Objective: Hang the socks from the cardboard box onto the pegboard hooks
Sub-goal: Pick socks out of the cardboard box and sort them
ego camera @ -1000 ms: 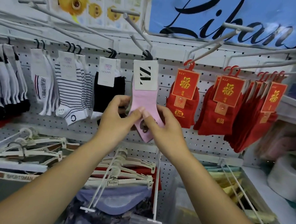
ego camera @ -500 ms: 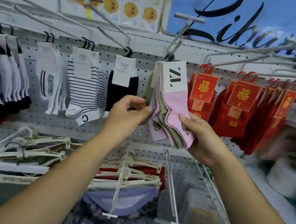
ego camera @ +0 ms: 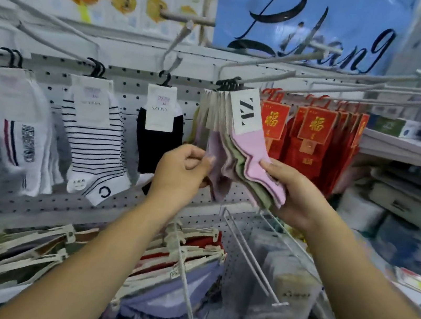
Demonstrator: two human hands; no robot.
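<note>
Several pastel sock pairs (ego camera: 243, 151) with white "ZZ" cards hang by black hangers from one pegboard hook (ego camera: 266, 78). They fan out, pink in front, green and lilac behind. My right hand (ego camera: 289, 194) grips the toes of the front pairs from below, thumb on the pink one. My left hand (ego camera: 182, 171) pinches the edge of a lilac pair at the back of the fan. The white pegboard (ego camera: 137, 92) runs behind them. The cardboard box is out of view.
Black socks (ego camera: 157, 137), striped socks (ego camera: 94, 135) and white socks (ego camera: 21, 129) hang to the left; red socks (ego camera: 313, 145) crowd the hooks on the right. Bare hooks jut out above. Lower hooks hold garments on hangers (ego camera: 175, 250); shelves stand at right.
The view has shifted left and closer. The single front pink pair became a spread fan: my right hand pulled the front pairs rightward and my left hand took hold of the back ones.
</note>
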